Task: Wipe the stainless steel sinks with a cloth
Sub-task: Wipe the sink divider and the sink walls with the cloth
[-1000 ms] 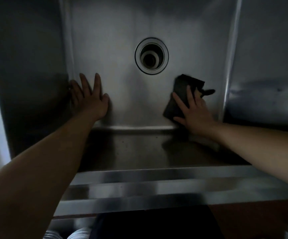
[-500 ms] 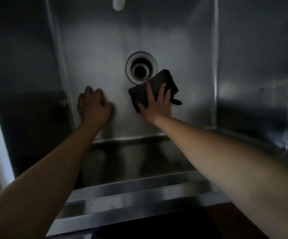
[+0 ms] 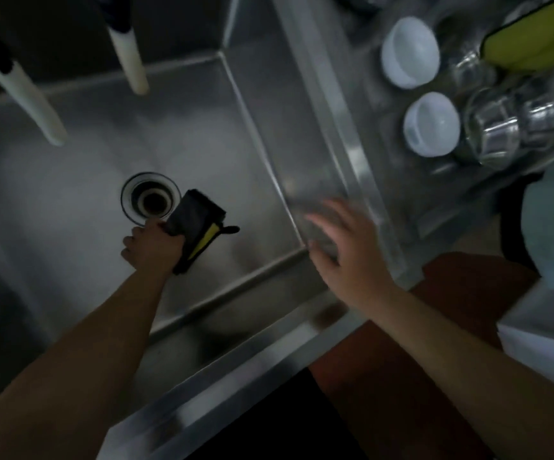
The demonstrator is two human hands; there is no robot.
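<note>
My sink (image 3: 222, 134) is brushed steel, dull grey on the floor, shinier along its front rim. Right of the drain (image 3: 151, 200), the cloth (image 3: 196, 224) I grip in my left hand (image 3: 151, 247) looks soft, matt black with a yellow edge. Right of the sink, two bowls (image 3: 431, 124) look smooth white, and the cups (image 3: 507, 124) beside them are glossy metal.
</note>
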